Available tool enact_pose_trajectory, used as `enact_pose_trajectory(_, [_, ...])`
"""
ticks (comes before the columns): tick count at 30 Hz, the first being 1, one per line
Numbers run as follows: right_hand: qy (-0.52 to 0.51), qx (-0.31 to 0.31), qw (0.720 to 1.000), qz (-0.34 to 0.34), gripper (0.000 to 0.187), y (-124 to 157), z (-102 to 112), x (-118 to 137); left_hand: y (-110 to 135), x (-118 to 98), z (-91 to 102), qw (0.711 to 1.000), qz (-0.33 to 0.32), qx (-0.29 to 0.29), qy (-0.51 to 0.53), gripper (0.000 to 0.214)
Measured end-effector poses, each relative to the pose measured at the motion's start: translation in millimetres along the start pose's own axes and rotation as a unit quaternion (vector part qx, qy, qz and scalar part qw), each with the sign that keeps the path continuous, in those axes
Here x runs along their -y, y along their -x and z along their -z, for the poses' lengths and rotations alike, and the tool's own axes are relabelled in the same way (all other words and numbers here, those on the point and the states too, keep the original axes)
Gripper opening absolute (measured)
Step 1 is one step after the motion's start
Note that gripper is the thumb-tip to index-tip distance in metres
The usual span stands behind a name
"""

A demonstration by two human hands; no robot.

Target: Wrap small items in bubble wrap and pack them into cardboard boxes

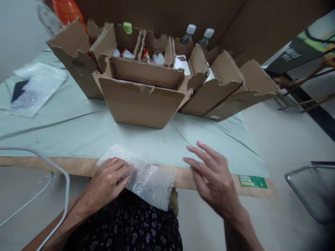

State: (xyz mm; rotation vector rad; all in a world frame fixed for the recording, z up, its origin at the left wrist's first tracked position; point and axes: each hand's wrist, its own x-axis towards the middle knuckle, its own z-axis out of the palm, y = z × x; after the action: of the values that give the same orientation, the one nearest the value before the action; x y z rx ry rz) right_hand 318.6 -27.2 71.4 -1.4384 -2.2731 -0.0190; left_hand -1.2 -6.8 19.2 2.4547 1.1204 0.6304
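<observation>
My left hand (pixel 107 183) lies flat, fingers together, on a sheet of bubble wrap (pixel 148 177) that hangs over the near edge of the table (pixel 78 136). It presses the wrap down and grips nothing. My right hand (pixel 211 176) hovers just right of the wrap, over the table edge. Its fingers are spread, it holds nothing, and it is slightly blurred.
Several open cardboard boxes (pixel 142 94) stand across the table's far side, with small wrapped items and bottles (pixel 190 33) inside or behind them. More bubble wrap (pixel 36 87) lies at the far left. A white cable (pixel 52 170) loops at the left. A metal chair frame (pixel 303 195) stands at the right.
</observation>
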Motion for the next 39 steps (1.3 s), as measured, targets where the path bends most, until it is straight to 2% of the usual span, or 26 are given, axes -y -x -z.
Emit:
enact_pose_trajectory(2, [-0.069,0.022,0.996,0.049,0.037,-10.6,-18.2,39.1,3.7,-1.6,-4.6,1.0,0.005,-0.001,-0.015,0.024])
enact_pose_trajectory(4, [-0.124,0.091,0.98,0.129,0.036,-17.8,-47.8,70.7,5.5,0.9,-10.2,0.999,0.01,-0.007,-0.037,0.022])
enact_pose_trajectory(6, [-0.144,0.135,0.968,0.154,0.039,-12.7,-77.6,83.4,5.9,5.9,-14.8,0.998,0.015,-0.012,-0.053,0.02])
enact_pose_trajectory(8, [-0.138,0.143,0.97,0.139,0.046,8.7,-95.7,75.2,5.6,10.7,-16.9,0.998,0.02,-0.014,-0.06,0.019])
enact_pose_trajectory(10, [-0.112,0.117,0.982,0.102,0.056,42.5,-95.0,54.8,5.1,13.3,-16.0,0.998,0.024,-0.01,-0.052,0.02])
enact_pose_trajectory(12, [-0.071,0.064,0.995,0.042,0.056,79.3,-78.0,36.1,5.0,14.1,-12.5,0.999,0.025,-0.006,-0.025,0.021])
enact_pose_trajectory(14, [-0.049,-0.001,0.998,-0.036,0.047,109.3,-56.2,29.6,6.1,15.7,-7.1,0.999,0.031,-0.029,-0.001,0.021])
enact_pose_trajectory(16, [-0.094,-0.042,0.987,-0.121,0.035,126.6,-44.1,37.6,9.3,21.2,-1.7,0.995,0.06,-0.08,-0.024,0.023])
enact_pose_trajectory(18, [-0.208,-0.035,0.949,-0.233,0.027,129.6,-49.8,55.0,13.9,30.5,1.7,0.981,0.12,-0.125,-0.092,0.029])
enact_pose_trajectory(19, [-0.281,-0.016,0.914,-0.292,0.026,126.5,-59.0,64.7,16.3,35.6,2.2,0.972,0.152,-0.131,-0.125,0.033])
enact_pose_trajectory(21, [-0.42,0.02,0.818,-0.392,0.037,114.9,-83.6,82.2,20.6,43.5,1.1,0.961,0.192,-0.124,-0.156,0.034])
enact_pose_trajectory(23, [-0.505,0.034,0.731,-0.458,0.05,102.6,-105.3,94.2,23.9,45.2,-1.7,0.964,0.192,-0.124,-0.134,0.027])
enact_pose_trajectory(24, [-0.52,0.034,0.708,-0.477,0.053,98.3,-111.4,97.5,25.5,43.5,-3.3,0.968,0.185,-0.132,-0.107,0.024])
enact_pose_trajectory(25, [-0.521,0.036,0.7,-0.488,0.053,96.0,-113.5,98.9,27.0,40.3,-4.7,0.971,0.183,-0.14,-0.072,0.023])
enact_pose_trajectory(26, [-0.51,0.036,0.706,-0.49,0.051,95.4,-111.3,98.2,28.4,36.3,-5.8,0.972,0.188,-0.141,-0.03,0.023])
enact_pose_trajectory(28, [-0.468,0.016,0.745,-0.475,0.045,96.3,-95.8,90.9,30.1,27.1,-6.3,0.965,0.216,-0.134,0.06,0.019])
enact_pose_trajectory(31, [-0.352,-0.083,0.824,-0.436,0.036,85.0,-55.4,67.2,21.5,13.9,2.5,0.943,0.249,-0.134,0.174,0.027])
enact_pose_trajectory(33, [-0.257,-0.152,0.876,-0.378,0.03,58.4,-26.0,46.8,3.0,5.1,17.6,0.931,0.242,-0.165,0.215,0.042])
enact_pose_trajectory(35, [-0.178,-0.224,0.909,-0.303,0.024,16.3,0.1,26.8,-26.3,-3.3,40.1,0.922,0.218,-0.233,0.222,0.051])
enact_pose_trajectory(36, [-0.148,-0.274,0.913,-0.264,0.022,-9.0,11.1,17.8,-44.0,-6.5,53.3,0.914,0.196,-0.289,0.205,0.052])
enact_pose_trajectory(38, [-0.114,-0.334,0.917,-0.186,0.02,-63.5,28.5,2.1,-82.0,-8.7,80.8,0.89,0.146,-0.404,0.15,0.054])
enact_pose_trajectory(39, [-0.103,-0.342,0.923,-0.145,0.02,-90.7,34.9,-4.7,-100.8,-6.8,94.2,0.875,0.1,-0.46,0.115,0.054])
